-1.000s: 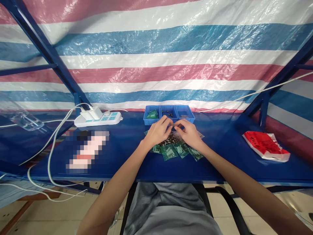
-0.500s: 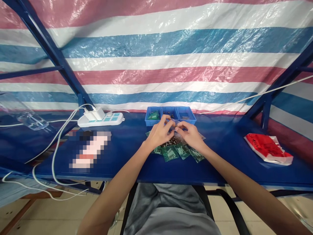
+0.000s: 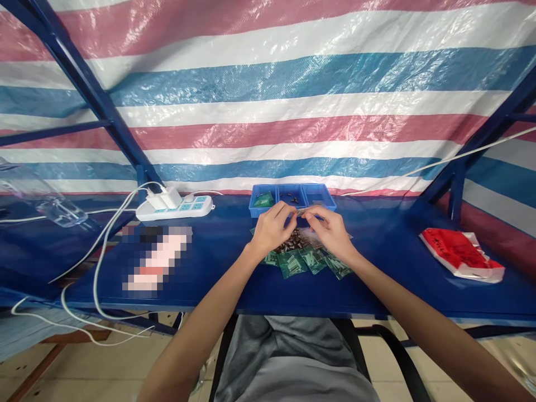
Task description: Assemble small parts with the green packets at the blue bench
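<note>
My left hand and my right hand meet over the middle of the blue table, fingers closed in a pinch. Between their fingertips is a small clear plastic bag, mostly covered by the fingers. Below it lies a pile of small brownish metal parts. Several green-looking packets with pale strip-shaped pieces fan out in front of the pile. Just beyond my hands, a blue bin holds green packets, the middle bin a few dark parts, and the right bin something flat and pale.
On the left, a white power strip with plugged-in chargers trails white cables over the table edge. A pixelated flat item lies nearer. A red and white package is at right. Blue frame bars and striped sheeting stand behind.
My fingers have drawn in around the clear bag, and the left hand's raised fingers have come down. The middle bin shows more now. The view has shifted slightly.
</note>
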Demonstrator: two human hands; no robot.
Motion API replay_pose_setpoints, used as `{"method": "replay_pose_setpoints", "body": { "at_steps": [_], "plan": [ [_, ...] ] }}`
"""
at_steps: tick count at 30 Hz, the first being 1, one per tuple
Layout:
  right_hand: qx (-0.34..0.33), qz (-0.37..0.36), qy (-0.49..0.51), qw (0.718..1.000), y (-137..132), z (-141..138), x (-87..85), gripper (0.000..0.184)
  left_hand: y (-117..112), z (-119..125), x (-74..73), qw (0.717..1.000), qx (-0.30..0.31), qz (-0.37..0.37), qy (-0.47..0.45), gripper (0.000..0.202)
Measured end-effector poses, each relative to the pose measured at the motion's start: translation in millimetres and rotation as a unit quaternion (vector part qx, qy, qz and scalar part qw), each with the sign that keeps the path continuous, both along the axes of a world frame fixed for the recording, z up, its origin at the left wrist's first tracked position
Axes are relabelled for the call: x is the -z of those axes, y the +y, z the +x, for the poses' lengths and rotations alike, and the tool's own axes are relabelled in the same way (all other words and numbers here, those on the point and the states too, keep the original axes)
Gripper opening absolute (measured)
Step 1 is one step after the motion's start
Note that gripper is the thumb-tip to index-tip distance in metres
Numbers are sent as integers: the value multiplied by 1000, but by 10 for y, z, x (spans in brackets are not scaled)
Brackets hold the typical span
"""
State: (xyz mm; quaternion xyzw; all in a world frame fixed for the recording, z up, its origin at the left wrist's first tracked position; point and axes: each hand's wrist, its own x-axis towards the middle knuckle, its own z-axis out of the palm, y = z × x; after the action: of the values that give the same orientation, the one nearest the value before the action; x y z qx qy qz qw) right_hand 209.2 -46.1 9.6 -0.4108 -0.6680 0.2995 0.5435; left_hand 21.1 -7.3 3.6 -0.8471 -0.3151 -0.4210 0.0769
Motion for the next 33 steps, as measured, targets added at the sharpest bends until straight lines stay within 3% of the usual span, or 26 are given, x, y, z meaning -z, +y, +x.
{"method": "replay_pose_setpoints", "body": {
  "at_steps": [7, 12, 20, 26, 33],
  "plan": [
    [27, -34, 51, 998, 35, 19, 28, 24, 18, 27, 50, 1000, 7, -11, 15, 32],
    [22, -44, 70, 996, 62, 41, 16, 26, 22, -12, -13, 996, 19, -20, 88, 32],
    [-22, -59, 56, 996, 113, 58, 81, 32, 74, -60, -14, 998, 5, 12, 67, 23],
    [7, -32, -48, 998, 180, 61, 205, 33, 93, -98, -102, 1000, 3, -2, 22, 23],
    [36, 6, -110, 993, 114, 10, 124, 27, 64, -76, -68, 999, 4, -36, 37, 20]
  ]
}}
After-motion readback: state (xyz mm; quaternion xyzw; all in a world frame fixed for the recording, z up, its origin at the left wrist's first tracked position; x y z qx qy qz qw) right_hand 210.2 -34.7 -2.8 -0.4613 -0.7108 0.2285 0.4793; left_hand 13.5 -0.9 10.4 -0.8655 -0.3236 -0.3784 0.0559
